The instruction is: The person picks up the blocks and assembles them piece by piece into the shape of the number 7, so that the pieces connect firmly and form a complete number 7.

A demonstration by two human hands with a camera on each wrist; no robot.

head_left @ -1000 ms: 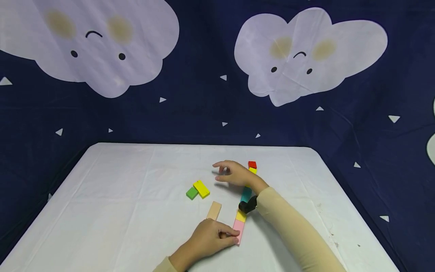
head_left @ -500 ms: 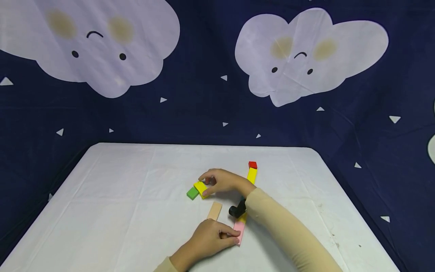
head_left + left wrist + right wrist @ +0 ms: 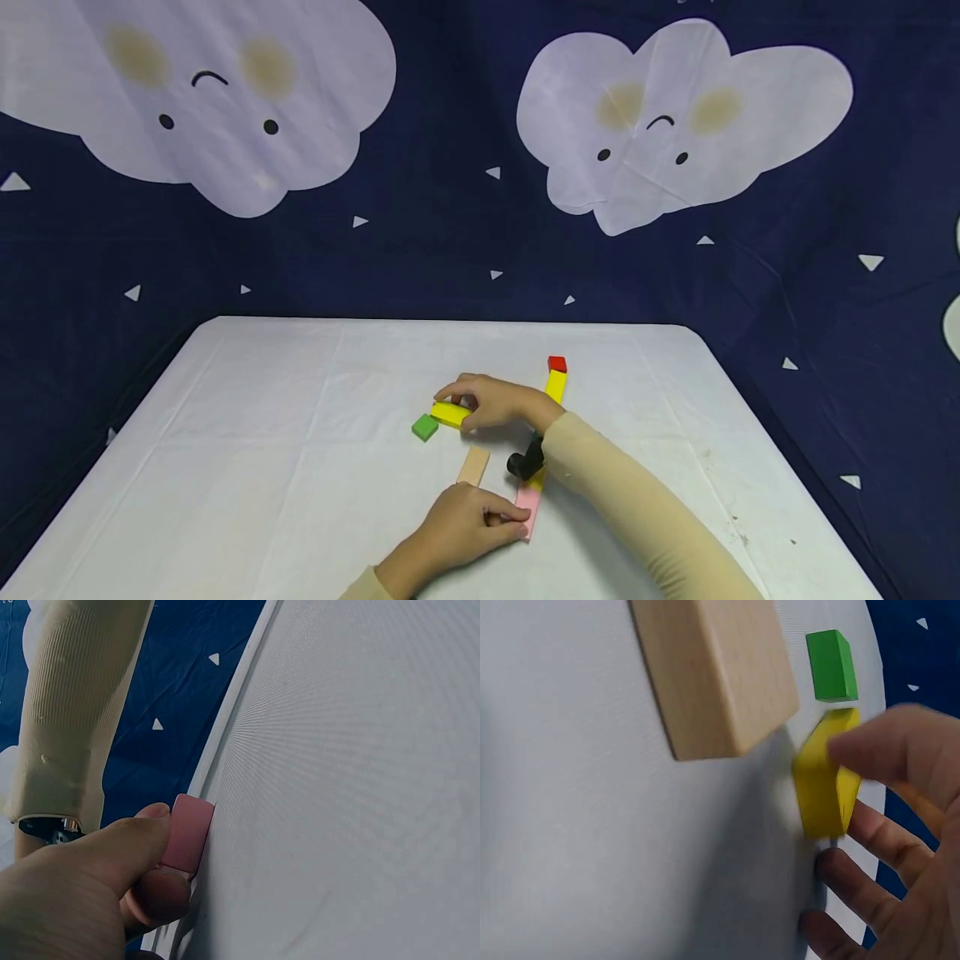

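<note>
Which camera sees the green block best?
The right wrist view: the green block looks biggest there, with nothing covering it. The head view shows it small; the left wrist view doesn't show it.

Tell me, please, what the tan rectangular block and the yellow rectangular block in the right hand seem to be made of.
Tan rectangular block: probably wood with a plain, matte finish, since its faces show faint flecks like grain.
Yellow rectangular block: perhaps painted wood; its colour looks even and opaque, but no grain shows, so plastic remains possible.
</note>
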